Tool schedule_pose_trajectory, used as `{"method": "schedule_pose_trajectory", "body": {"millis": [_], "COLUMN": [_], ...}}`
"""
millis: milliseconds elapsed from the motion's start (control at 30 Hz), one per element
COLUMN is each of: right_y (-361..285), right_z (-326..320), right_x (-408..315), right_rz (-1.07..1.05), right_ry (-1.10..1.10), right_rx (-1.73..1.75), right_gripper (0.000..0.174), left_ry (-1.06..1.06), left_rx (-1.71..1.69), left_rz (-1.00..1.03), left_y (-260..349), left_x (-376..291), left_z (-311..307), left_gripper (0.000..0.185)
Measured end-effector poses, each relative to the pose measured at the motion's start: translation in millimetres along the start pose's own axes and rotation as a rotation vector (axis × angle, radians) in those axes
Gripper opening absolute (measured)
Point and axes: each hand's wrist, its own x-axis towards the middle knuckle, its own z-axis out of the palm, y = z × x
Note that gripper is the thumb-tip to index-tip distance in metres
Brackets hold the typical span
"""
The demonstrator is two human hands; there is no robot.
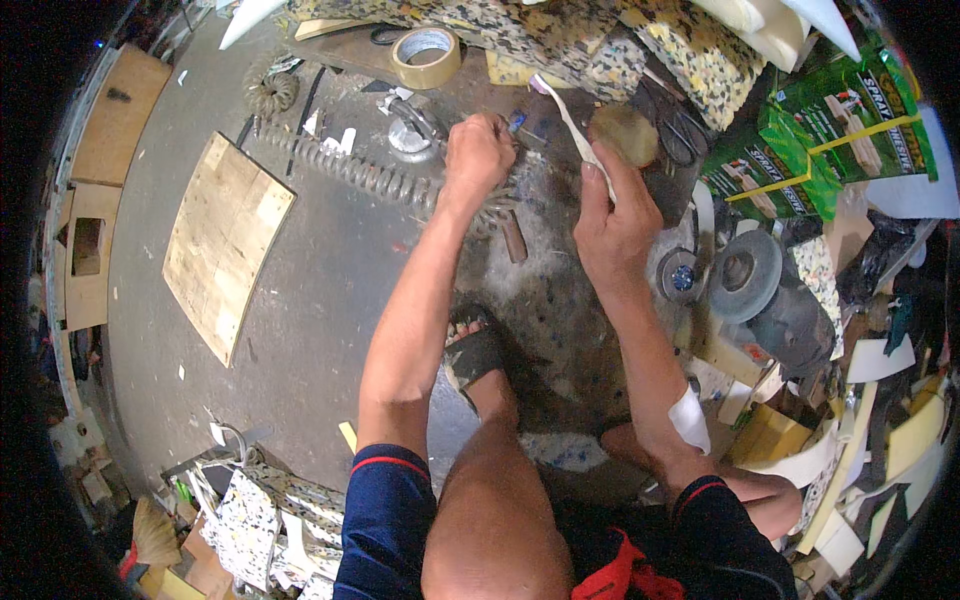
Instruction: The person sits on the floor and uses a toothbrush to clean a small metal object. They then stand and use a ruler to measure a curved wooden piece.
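Note:
My right hand (619, 202) grips a white toothbrush (571, 124) by its handle, with the purple-tinted bristle end pointing up and away from me. My left hand (480, 154) is curled into a fist over the cluttered floor; its fingers face away, so whatever may be in it is hidden. A small blue piece (517, 121) shows just beyond the left fingers. To the left of that fist lies an air tool with a round metal part (410, 139). Under the left wrist runs a coiled air hose (360, 169), and a brown handle (515, 238) lies by its end.
A tape roll (426, 60) and speckled foam sheets (682, 60) lie ahead. Scissors (679, 139) and a round yellowish disc (626, 135) sit beyond my right hand. Green spray adhesive boxes (795, 165), a bench grinder (750, 277) and foam scraps stand right. A plywood board (225, 247) lies left.

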Motion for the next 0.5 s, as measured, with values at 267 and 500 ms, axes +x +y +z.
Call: {"method": "schedule_pose_trajectory", "body": {"millis": [267,500], "right_y": [1,12], "right_z": [-5,1], "right_x": [-4,-3], "right_rz": [0.01,-0.008], "right_ry": [-0.008,-0.048], "right_rx": [-0.044,-0.04], "right_gripper": [0.021,0.022], "left_ry": [-0.019,-0.01], "left_rx": [-0.026,-0.032], "left_rz": [-0.001,0.04], "left_y": [-7,1], "left_x": [-6,0], "left_z": [3,4], "left_gripper": [0.013,0.016]}}
